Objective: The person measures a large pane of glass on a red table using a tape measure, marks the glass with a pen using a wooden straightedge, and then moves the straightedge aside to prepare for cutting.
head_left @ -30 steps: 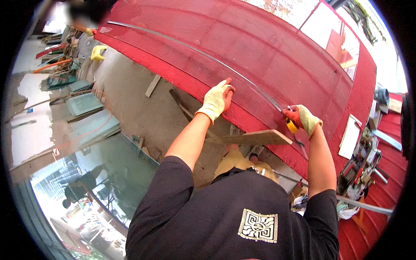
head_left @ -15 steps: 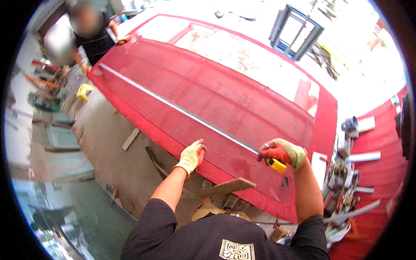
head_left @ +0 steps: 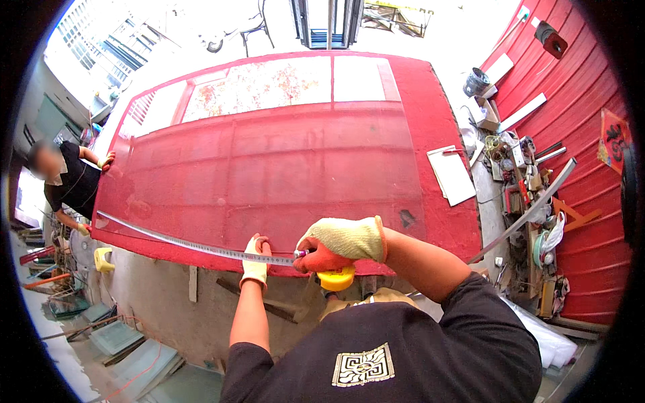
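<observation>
A tape measure with a yellow case (head_left: 336, 278) is gripped in my gloved right hand (head_left: 344, 242), just over the near edge of a red-covered table (head_left: 430, 94). Its pale steel blade (head_left: 181, 242) runs leftward along the near side, toward the table's left end. My gloved left hand (head_left: 255, 265) pinches the blade a short way left of the case. Beneath the blade lies a large, shiny, see-through sheet (head_left: 282, 161), apparently glass, which mirrors bright light along its far side.
A co-worker (head_left: 70, 168) in gloves stands at the table's left end, one hand on its edge. A white pad (head_left: 451, 176) lies on the table's right side. Tools and oddments (head_left: 514, 161) crowd the red corrugated wall (head_left: 571, 101). A yellow stool (head_left: 103, 259) stands at left.
The view has swung to the right. The blade has shifted from across the sheet to near the front edge. My left hand, free before, now holds the blade; the right still grips the tape measure.
</observation>
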`<control>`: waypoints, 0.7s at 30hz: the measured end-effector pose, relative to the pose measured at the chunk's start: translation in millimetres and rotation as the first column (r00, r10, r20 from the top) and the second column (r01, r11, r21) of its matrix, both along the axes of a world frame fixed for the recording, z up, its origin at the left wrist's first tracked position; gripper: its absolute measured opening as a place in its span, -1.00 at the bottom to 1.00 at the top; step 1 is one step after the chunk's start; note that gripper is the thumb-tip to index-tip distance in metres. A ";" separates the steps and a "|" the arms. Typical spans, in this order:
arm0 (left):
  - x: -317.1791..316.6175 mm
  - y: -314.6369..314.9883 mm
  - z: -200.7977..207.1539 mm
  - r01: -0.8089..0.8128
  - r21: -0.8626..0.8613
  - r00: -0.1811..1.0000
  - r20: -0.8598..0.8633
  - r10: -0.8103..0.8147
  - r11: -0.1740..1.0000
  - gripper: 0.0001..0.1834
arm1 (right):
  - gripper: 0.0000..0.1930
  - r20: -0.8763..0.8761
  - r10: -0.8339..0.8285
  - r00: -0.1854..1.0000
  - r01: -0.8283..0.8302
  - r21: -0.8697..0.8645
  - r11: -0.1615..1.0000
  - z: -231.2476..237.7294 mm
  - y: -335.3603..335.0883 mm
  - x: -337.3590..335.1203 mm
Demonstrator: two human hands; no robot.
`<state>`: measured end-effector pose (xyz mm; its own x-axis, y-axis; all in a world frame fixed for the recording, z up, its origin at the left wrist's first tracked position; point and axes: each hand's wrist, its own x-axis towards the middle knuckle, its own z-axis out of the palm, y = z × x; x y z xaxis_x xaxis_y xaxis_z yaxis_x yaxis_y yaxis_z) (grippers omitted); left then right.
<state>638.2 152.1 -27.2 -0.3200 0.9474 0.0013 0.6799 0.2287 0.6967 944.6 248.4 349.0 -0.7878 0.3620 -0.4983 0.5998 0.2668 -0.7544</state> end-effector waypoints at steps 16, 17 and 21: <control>-7.5 8.1 24.0 -0.081 -0.207 0.849 0.498 0.176 0.975 -0.73 | -0.52 -0.069 0.002 0.998 -0.007 -0.061 0.998 -54.6 -76.5 -11.5; 4.6 15.2 30.9 -0.102 -0.195 0.784 0.587 0.199 0.976 -0.71 | -0.52 -0.046 0.048 0.998 -0.050 -0.033 0.998 -65.4 -76.3 -11.9; 37.1 38.6 50.9 -0.089 -0.241 0.800 0.560 0.214 0.966 -0.64 | -0.53 -0.072 -0.020 0.997 0.017 -0.042 0.999 -85.7 -86.9 -2.0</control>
